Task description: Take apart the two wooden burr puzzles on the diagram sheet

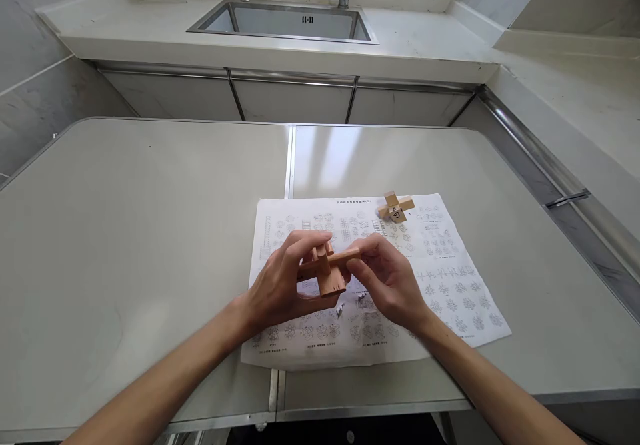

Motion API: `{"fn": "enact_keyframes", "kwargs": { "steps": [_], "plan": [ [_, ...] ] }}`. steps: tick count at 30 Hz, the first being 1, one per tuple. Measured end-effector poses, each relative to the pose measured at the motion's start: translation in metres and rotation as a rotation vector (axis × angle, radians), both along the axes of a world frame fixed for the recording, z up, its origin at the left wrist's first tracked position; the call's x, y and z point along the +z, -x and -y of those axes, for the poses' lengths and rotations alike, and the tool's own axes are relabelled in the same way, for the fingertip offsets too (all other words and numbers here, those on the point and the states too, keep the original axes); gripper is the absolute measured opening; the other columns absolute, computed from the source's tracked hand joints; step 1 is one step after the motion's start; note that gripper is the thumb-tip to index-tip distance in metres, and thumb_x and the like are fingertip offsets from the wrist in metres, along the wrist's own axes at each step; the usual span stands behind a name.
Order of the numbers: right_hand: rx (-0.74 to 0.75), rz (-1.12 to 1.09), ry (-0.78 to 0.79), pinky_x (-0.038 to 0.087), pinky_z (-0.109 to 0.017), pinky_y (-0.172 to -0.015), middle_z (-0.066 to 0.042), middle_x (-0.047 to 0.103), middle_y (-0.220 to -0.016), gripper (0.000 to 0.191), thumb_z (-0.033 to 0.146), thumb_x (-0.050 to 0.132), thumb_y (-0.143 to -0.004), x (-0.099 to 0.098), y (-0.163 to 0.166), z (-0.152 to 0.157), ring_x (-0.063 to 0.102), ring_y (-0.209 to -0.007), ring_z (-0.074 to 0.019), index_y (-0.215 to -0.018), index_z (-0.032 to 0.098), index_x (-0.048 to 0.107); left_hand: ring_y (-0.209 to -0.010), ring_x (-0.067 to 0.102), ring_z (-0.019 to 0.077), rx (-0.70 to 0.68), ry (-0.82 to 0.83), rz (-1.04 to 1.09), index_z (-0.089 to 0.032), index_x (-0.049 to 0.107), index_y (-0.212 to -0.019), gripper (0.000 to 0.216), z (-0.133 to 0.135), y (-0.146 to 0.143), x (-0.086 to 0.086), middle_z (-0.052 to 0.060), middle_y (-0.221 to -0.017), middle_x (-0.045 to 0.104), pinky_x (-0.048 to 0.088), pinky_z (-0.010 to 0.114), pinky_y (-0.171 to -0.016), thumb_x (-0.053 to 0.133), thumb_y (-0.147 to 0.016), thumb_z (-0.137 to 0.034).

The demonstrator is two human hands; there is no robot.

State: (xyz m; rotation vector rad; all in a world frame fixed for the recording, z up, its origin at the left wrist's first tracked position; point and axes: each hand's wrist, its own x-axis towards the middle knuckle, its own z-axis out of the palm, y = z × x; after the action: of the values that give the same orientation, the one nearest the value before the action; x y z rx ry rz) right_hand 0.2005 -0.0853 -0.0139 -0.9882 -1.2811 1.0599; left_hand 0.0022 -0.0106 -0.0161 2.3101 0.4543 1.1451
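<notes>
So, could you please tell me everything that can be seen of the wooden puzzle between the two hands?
The wooden puzzle looks like reddish-brown wood, built of straight bars that cross. One bar points toward the viewer, with dark marks near its end; another runs sideways. The left hand holds its body, and the right hand pinches the sideways bar's end. It is over the printed sheet; fingers hide parts of it.
</notes>
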Motion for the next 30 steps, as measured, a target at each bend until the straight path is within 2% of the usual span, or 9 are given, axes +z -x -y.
{"fn": "enact_keyframes", "kwargs": {
  "steps": [4, 6, 8, 14, 19, 21, 25, 27, 30],
  "plan": [
    [-0.035, 0.061, -0.081, 0.059, -0.034, -0.072, -0.001, 0.069, -0.091, 0.003, 0.025, 0.064, -0.104, 0.0, -0.002, 0.0, 0.07, -0.079, -0.0164, -0.103, 0.025, 0.062, -0.121, 0.055, 0.0318, 0.05, -0.084, -0.033, -0.026, 0.034, -0.155, 0.108, -0.006, 0.0, 0.007, 0.015, -0.132, 0.047, 0.061, 0.045, -0.087, 0.095, -0.066, -0.038],
    [-0.058, 0.103, -0.118, 0.06, -0.036, -0.073, -0.001, 0.07, -0.092, 0.003, 0.023, 0.064, -0.104, -0.001, -0.003, 0.0, 0.07, -0.082, -0.0175, -0.104, 0.025, 0.063, -0.125, 0.051, 0.0361, 0.032, -0.038, -0.023, -0.026, 0.031, -0.157, 0.124, -0.01, 0.001, 0.009, 0.017, -0.137, 0.043, 0.058, 0.052, -0.092, 0.097, -0.056, -0.057],
    [-0.071, 0.144, -0.145, 0.06, -0.037, -0.073, -0.002, 0.072, -0.093, 0.006, 0.021, 0.064, -0.104, -0.001, -0.002, 0.0, 0.07, -0.084, -0.019, -0.106, 0.026, 0.063, -0.126, 0.052, 0.0376, -0.025, 0.047, -0.014, -0.025, 0.027, -0.159, 0.134, -0.014, 0.002, 0.011, 0.02, -0.144, 0.042, 0.055, 0.054, -0.095, 0.096, -0.052, -0.065],
    [-0.037, 0.163, -0.214, 0.059, -0.037, -0.072, -0.001, 0.072, -0.092, 0.012, 0.015, 0.065, -0.102, 0.0, -0.001, 0.0, 0.07, -0.084, -0.0191, -0.106, 0.027, 0.063, -0.13, 0.06, 0.0368, -0.167, 0.257, -0.062, -0.026, 0.032, -0.16, 0.117, -0.018, 0.005, 0.015, 0.018, -0.145, 0.058, 0.051, 0.053, -0.109, 0.096, -0.066, -0.052],
    [-0.033, 0.167, -0.143, 0.06, -0.04, -0.083, -0.004, 0.07, -0.102, 0.008, 0.027, 0.067, -0.102, 0.002, -0.002, -0.003, 0.069, -0.096, -0.0215, -0.109, 0.027, 0.064, -0.121, 0.069, 0.0335, -0.083, 0.18, -0.064, -0.026, 0.045, -0.153, 0.102, -0.017, 0.005, 0.018, 0.015, -0.135, 0.067, 0.057, 0.048, -0.102, 0.096, -0.068, -0.044],
    [-0.019, 0.147, -0.054, 0.06, -0.044, -0.093, -0.008, 0.066, -0.119, 0.026, 0.041, 0.07, -0.1, 0.002, -0.003, -0.005, 0.067, -0.11, -0.0249, -0.121, 0.028, 0.062, -0.12, 0.069, 0.0322, -0.004, 0.09, -0.072, -0.025, 0.044, -0.154, 0.099, -0.016, 0.004, 0.018, 0.015, -0.135, 0.068, 0.059, 0.046, -0.1, 0.095, -0.07, -0.041],
    [0.093, 0.065, 0.099, 0.055, -0.051, -0.108, -0.012, 0.053, -0.147, 0.073, 0.066, 0.074, -0.089, -0.001, -0.003, -0.006, 0.058, -0.133, -0.0316, -0.147, 0.032, 0.045, -0.12, 0.07, 0.0315, 0.084, -0.139, -0.102, -0.023, 0.043, -0.155, 0.092, -0.013, 0.003, 0.017, 0.016, -0.136, 0.069, 0.059, 0.045, -0.099, 0.09, -0.077, -0.039],
    [0.153, 0.055, 0.139, 0.053, -0.055, -0.11, -0.014, 0.051, -0.151, 0.086, 0.071, 0.075, -0.085, -0.001, -0.001, -0.005, 0.055, -0.138, -0.0338, -0.152, 0.033, 0.037, -0.12, 0.07, 0.0315, 0.073, -0.234, -0.118, -0.022, 0.04, -0.157, 0.091, -0.012, 0.003, 0.016, 0.017, -0.135, 0.069, 0.058, 0.044, -0.099, 0.087, -0.082, -0.041],
    [0.175, 0.103, 0.156, 0.052, -0.059, -0.11, -0.014, 0.058, -0.143, 0.093, 0.067, 0.079, -0.084, 0.0, 0.002, -0.004, 0.059, -0.135, -0.0348, -0.156, 0.035, 0.029, -0.119, 0.071, 0.031, 0.058, -0.307, -0.147, -0.022, 0.032, -0.162, 0.088, -0.012, 0.003, 0.012, 0.017, -0.135, 0.07, 0.058, 0.044, -0.099, 0.078, -0.091, -0.045]
  ]
}}
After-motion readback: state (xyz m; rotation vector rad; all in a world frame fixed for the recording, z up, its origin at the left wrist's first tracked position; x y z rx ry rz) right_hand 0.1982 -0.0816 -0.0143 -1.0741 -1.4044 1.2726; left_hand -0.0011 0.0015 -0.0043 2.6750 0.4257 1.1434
